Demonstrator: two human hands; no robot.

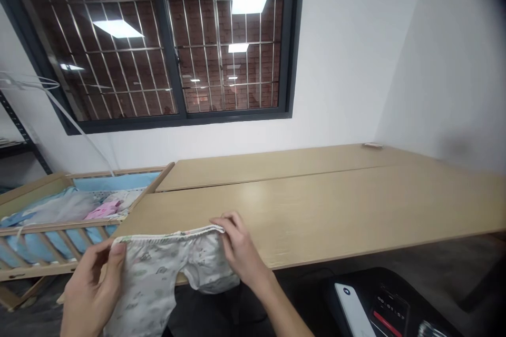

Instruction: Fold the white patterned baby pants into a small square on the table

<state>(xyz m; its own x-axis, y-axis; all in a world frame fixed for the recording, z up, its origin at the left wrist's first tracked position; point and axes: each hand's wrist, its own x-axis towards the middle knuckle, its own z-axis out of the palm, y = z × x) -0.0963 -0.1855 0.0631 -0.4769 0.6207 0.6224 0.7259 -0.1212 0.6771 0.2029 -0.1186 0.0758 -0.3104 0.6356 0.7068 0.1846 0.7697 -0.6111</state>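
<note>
A pair of small white printed pants point(146, 268) with a gathered elastic waistband hangs between my hands at the table's near edge. My left hand point(93, 287) pinches the left end of the waistband between thumb and fingers. At the opposite end, my right hand point(241, 247) grips the waistband's corner, holding it stretched out sideways. One leg of the pants hangs down at the left; the other is bunched below my right hand. Part of the cloth lies over the table edge.
Beyond the pants stretches a light wooden table point(316, 200), with a small flat item point(372, 145) at its far edge. A wooden crib point(59, 258) with blue lining and a pink cloth point(105, 209) stands left. Phones point(353, 308) lie on a black seat point(379, 279) at lower right.
</note>
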